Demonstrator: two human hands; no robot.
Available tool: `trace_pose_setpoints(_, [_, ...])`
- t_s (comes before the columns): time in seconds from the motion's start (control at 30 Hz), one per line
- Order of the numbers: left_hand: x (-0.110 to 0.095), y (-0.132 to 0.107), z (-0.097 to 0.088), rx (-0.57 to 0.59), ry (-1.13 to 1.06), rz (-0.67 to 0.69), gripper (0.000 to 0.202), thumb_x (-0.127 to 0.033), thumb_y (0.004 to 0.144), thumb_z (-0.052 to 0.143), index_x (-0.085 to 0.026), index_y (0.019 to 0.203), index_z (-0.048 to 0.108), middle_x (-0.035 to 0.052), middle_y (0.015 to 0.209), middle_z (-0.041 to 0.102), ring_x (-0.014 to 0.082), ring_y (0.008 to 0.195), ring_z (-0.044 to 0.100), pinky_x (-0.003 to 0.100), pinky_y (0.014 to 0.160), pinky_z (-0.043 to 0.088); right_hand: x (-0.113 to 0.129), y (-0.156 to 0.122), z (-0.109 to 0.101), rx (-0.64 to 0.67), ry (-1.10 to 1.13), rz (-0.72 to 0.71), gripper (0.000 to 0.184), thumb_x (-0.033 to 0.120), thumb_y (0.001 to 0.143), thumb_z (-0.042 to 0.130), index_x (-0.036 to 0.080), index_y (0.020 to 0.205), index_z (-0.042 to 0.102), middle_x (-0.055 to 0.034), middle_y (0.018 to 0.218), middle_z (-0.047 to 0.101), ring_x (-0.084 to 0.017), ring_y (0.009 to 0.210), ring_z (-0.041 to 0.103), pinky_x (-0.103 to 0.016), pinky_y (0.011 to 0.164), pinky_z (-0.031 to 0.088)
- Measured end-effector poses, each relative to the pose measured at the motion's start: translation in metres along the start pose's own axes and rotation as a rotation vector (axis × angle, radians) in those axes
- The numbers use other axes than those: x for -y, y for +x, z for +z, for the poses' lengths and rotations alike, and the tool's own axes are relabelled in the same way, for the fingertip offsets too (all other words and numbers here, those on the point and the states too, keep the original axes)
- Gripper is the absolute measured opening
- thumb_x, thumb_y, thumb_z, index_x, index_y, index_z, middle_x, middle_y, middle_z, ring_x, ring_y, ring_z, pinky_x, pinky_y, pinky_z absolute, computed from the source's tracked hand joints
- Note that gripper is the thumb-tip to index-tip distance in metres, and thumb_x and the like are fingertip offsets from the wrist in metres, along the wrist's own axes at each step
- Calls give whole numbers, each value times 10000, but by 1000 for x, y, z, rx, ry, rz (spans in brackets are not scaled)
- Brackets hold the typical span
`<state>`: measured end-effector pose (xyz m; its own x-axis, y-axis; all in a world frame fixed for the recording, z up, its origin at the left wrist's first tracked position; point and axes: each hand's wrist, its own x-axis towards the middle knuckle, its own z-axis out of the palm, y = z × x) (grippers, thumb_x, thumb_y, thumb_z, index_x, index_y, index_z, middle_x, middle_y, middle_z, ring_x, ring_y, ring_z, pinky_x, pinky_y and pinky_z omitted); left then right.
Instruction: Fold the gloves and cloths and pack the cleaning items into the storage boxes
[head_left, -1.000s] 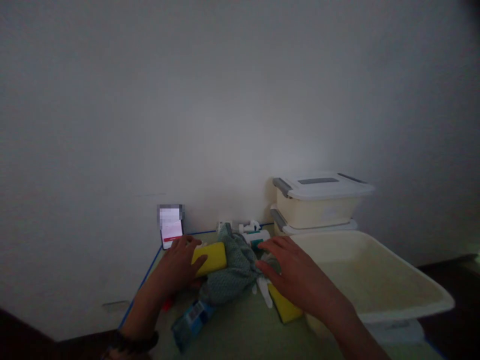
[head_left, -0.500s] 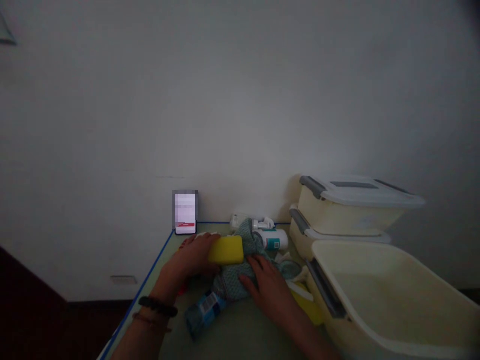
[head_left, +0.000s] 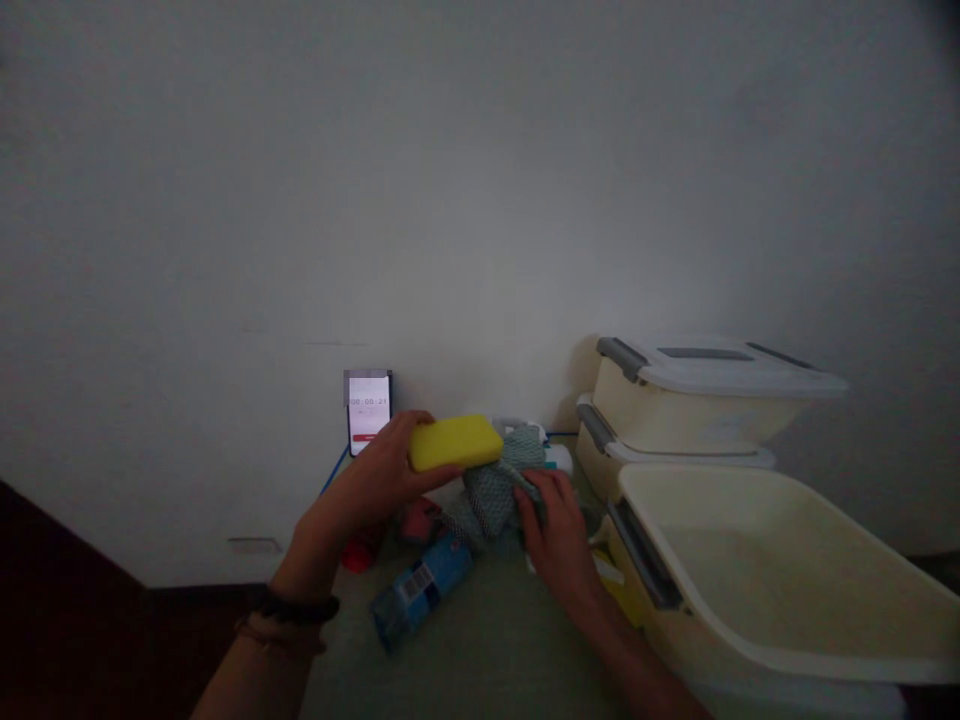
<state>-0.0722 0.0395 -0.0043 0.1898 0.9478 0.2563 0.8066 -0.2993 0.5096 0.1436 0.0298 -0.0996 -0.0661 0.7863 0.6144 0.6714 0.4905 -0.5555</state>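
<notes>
Left hand (head_left: 386,465): grip closed on the yellow sponge (head_left: 455,443), thumb below, fingers over the top, at its left end. Sponge is up off the bench (head_left: 487,660), long axis roughly left-right across the view, free end pointing right, overlapping the top of the grey-green cloth (head_left: 491,505) from this angle; can't tell if they touch. Right hand (head_left: 556,525): grip looks pinched on the cloth's right side, thumb and fingers together on a fold; exact contact is dim. Key relation: cloth sits between the two hands, below and right of the sponge, right hand nearer to it; sponge's free end is up and left of the right grip. Open tub (head_left: 637,482) is on the far side of the right hand, so right is the closer hand there, left well apart. Blue bottle (head_left: 421,588) lies at a slant below the cloth, red item (head_left: 361,550) under the left wrist, too dark to identify. Second yellow sponge (head_left: 628,598) is wedged beside the tub, partly behind the right forearm. Phone (head_left: 370,415) stands upright behind the left hand.
</notes>
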Motion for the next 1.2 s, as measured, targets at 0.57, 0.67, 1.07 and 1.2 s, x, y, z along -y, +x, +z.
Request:
trace_pose_setpoints(0.57, [8, 2, 3, -45, 50, 36, 629, -560, 769, 552, -134, 1215, 432, 142, 1189, 538, 301, 1074, 538, 427, 896, 446, 4, -2, -2, -87, 9, -14, 195, 199, 910, 392, 204, 1044, 534, -88, 998, 509, -219, 943, 549, -399, 853, 472])
trace_pose_setpoints(0.67, [11, 3, 4, -56, 52, 54, 645, -573, 768, 548, -128, 1219, 431, 146, 1194, 534, 300, 1077, 536, 425, 903, 444, 4, -2, -1, -80, 0, -28, 189, 192, 909, 394, 202, 1037, 533, -90, 999, 511, -215, 945, 545, -393, 848, 475])
trace_pose_setpoints(1.07, [28, 8, 7, -161, 41, 61, 627, -585, 765, 551, -166, 1221, 451, 130, 1194, 540, 288, 1066, 540, 442, 893, 464, 29, -2, -24, 187, -94, -114, 129, 111, 713, 471, 185, 694, 575, -18, 690, 571, -156, 620, 551, -278, 585, 408])
trace_pose_setpoints(1.2, [33, 10, 5, -175, 23, 69, 632, -582, 777, 534, -159, 1239, 448, 127, 1187, 538, 277, 1066, 547, 424, 900, 469, 40, -14, -41, 702, -248, -98, 134, 148, 699, 486, 180, 728, 613, -40, 756, 648, -180, 673, 604, -271, 579, 382])
